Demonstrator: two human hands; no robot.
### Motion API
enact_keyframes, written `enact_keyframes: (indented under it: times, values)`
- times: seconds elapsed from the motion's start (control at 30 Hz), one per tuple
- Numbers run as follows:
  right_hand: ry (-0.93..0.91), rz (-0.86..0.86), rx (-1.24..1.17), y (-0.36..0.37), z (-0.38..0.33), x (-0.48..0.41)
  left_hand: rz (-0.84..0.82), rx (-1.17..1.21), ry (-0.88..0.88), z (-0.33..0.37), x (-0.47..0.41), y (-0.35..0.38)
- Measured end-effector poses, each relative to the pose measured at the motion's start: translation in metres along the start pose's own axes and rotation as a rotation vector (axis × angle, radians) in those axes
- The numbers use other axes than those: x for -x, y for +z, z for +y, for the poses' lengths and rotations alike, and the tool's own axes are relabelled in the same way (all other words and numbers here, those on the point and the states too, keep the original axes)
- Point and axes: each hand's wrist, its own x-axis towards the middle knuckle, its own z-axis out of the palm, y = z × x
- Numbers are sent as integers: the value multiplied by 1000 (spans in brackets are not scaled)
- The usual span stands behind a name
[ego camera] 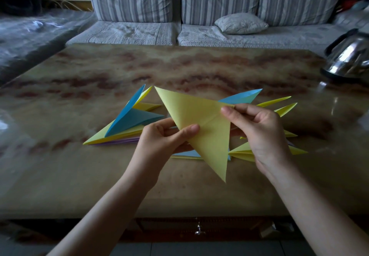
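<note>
Room: we're at a marbled brown table (179, 66), with a striped grey sofa (129, 32) behind it and a steel kettle (349, 58) at the far right edge, well apart from the work.
Paper: our yellow triangle (201, 128) is up off the table, in the air between both hands, its long point hanging down toward us.
Left hand: the left hand (159, 142) pinches the triangle's left edge, thumb on top and fingers underneath. We'd call that the anchor.
Right hand: the right hand (261, 134) pinches the right corner between thumb and forefinger, likely set to open a flap or line up a crease.
Finished pieces: a blue folded piece (131, 118) lies to the left and yellow folded pieces (284, 109) to the right, parked either side, we judge, to leave the middle free.
Spare sheets: a flat stack (123, 141) lies beneath the folded pieces, close by for the next fold.
</note>
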Motion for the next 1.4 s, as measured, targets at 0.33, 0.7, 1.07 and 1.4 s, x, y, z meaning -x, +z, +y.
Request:
enact_keyframes:
  times: [0.33,0.7,1.07,1.4]
  values:
    - [121,-70,57,-3,2,0,66,55,32,-5,0,2]
    - [434,-298,-69,18,7,18,181,63,167,-4,4,7]
    - [550,-399,-105,18,1,17,182,-23,249,-4,6,10]
    - [491,-428,-33,15,1,14,179,25,188,-9,4,9]
